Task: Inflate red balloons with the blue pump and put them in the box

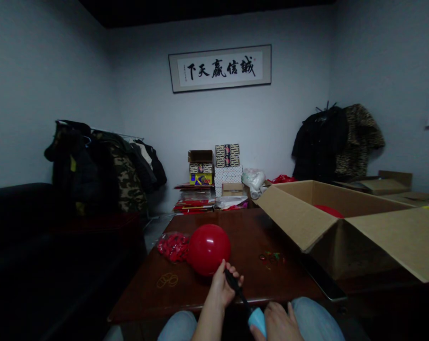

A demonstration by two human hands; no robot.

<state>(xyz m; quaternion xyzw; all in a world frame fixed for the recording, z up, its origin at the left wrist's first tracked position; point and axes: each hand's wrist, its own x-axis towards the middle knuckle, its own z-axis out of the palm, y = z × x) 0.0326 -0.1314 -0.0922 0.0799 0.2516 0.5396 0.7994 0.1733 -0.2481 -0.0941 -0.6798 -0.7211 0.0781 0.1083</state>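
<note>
A round, inflated red balloon (209, 249) is at the end of a black and light-blue hand pump (257, 320) over the brown table. My left hand (224, 284) is closed around the pump's black nozzle end, with the thumb against the balloon's neck. Lower down, my right hand (278, 322) is wrapped round the light-blue body of the pump, close above my knees. Behind the balloon on the left lies a clear bag of red balloons (173, 246). Yellowish rubber bands (167, 280) lie on the table at the left front.
A large open cardboard box (306, 227) with something red inside stands at the right. Small coloured bands (271, 258) and a dark flat object (323, 277) lie on the table (246, 232). Stacked boxes (228, 175) stand behind it; a black sofa (18, 227) is at the left.
</note>
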